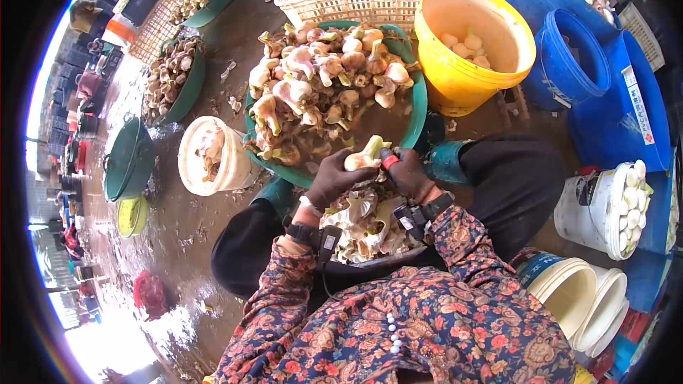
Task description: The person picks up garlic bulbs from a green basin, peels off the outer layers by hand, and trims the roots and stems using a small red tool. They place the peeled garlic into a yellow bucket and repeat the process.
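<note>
My left hand (336, 179), in a dark glove, grips a pale bulb (366, 155) with a short stalk that looks like garlic. Against the bulb's right side, my right hand (407, 174) is closed, a red band or handle (390, 161) showing at its fingers; any tool in it is too small to make out. Below both hands lies a heap of pale peelings (366, 224) in my lap. Just beyond them stands a wide green basin (420, 110) piled with unpeeled bulbs (306, 85).
A yellow bucket (455, 78) holding peeled bulbs stands right of the basin, near blue tubs (605, 117). A white bucket (242, 160) with peelings is at the left. A cream crate (356, 3) sits behind. At the right is a white bucket (587, 206) of white bulbs.
</note>
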